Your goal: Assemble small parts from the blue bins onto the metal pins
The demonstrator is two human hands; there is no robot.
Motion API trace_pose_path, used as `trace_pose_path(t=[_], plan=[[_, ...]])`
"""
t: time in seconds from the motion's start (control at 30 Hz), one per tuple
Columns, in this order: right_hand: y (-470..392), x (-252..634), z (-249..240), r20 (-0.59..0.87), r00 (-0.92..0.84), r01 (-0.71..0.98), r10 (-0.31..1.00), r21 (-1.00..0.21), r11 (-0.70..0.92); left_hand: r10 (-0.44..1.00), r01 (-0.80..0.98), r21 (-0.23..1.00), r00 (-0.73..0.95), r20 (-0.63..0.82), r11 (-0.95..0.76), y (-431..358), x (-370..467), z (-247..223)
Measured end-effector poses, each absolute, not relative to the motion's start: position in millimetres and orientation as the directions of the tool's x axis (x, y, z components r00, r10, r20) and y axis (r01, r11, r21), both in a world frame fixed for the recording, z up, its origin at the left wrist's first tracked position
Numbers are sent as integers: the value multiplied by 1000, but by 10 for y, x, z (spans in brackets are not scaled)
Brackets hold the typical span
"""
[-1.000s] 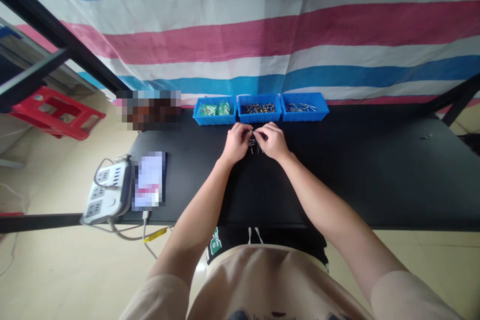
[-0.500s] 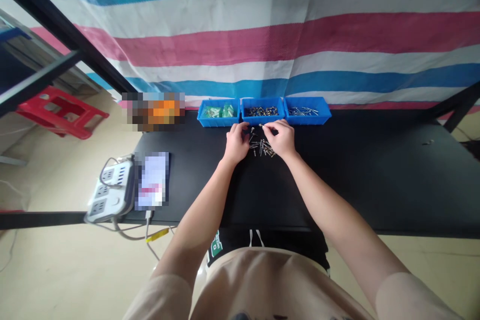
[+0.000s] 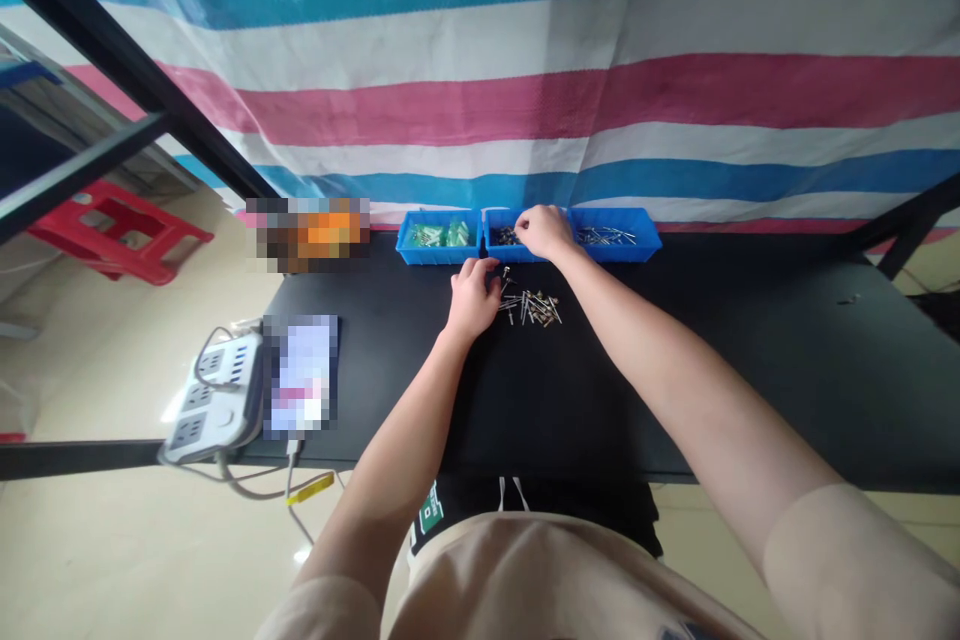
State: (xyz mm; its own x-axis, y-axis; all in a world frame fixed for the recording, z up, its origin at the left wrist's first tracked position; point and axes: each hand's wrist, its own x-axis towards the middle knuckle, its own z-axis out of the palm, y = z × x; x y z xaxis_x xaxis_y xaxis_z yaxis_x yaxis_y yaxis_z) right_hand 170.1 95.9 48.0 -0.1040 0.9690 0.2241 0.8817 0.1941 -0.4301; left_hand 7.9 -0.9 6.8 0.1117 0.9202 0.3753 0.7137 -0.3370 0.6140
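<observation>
Three blue bins stand in a row at the back of the black table. The left bin point(image 3: 439, 257) has small green bags in it, the middle bin point(image 3: 517, 253) small dark and brassy parts, the right bin point(image 3: 616, 248) thin metal pins. Over the middle bin is my right hand point(image 3: 546, 228), its fingers pinched together; whatever they hold is too small to make out. My left hand point(image 3: 474, 298) rests on the table with bent fingers, beside a loose pile of metal screws and pins point(image 3: 536, 307). Its fingertips are partly hidden.
A white power strip point(image 3: 217, 395) with cables lies at the table's left edge, beside a blurred flat item point(image 3: 301, 375). A blurred orange object point(image 3: 326, 235) sits at the back left. A red stool point(image 3: 124, 230) is on the floor. Small bits point(image 3: 849, 299) lie far right.
My right hand has moved up from the front of the middle bin to over it. My left hand has stayed beside the pile. The view has shifted slightly.
</observation>
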Motion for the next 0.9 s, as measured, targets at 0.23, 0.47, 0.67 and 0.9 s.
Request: trace_pose_path(t=[0.23, 0.47, 0.67, 0.9], plan=[[1099, 1561, 558, 30, -67, 930, 997, -360, 73, 927, 735, 604, 91, 363, -308, -12, 82, 78], [1157, 1544, 620, -23, -32, 952, 999, -304, 23, 932, 725, 621, 82, 352, -299, -15, 88, 92], [1161, 1544, 575, 4, -61, 949, 998, -311, 59, 937, 729, 617, 96, 336, -296, -19, 96, 95], [1163, 1538, 581, 8, -63, 941, 998, -332, 62, 939, 723, 624, 104, 328, -297, -7, 94, 79]])
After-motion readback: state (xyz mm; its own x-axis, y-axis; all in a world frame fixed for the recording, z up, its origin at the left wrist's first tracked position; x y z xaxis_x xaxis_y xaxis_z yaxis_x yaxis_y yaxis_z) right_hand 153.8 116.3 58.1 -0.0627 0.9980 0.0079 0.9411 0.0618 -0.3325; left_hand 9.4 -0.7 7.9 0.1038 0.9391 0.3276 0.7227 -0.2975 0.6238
